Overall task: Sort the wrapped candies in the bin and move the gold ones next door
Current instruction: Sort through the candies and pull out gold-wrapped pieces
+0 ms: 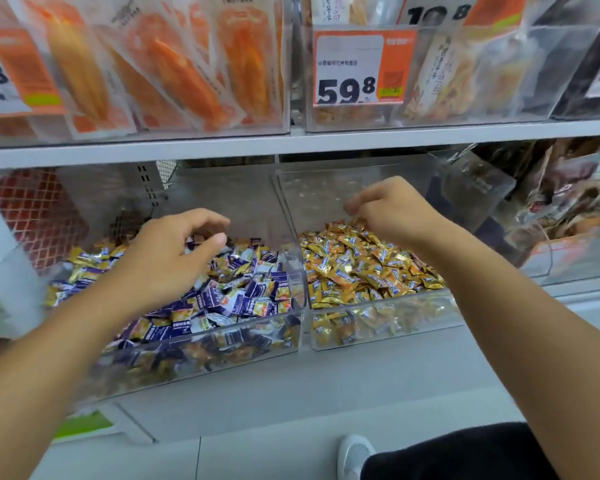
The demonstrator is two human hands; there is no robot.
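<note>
Right hand's [392, 209] fingertips curled from view, perhaps pinching candy; upper packets [173, 64] motion-blurred.

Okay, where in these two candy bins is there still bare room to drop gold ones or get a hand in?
Free: the back of the right bin behind the gold candies, under the right hand; also the grey ledge in front of both bins. Crowded: the left bin, heaped with purple candies under the left hand.
</note>
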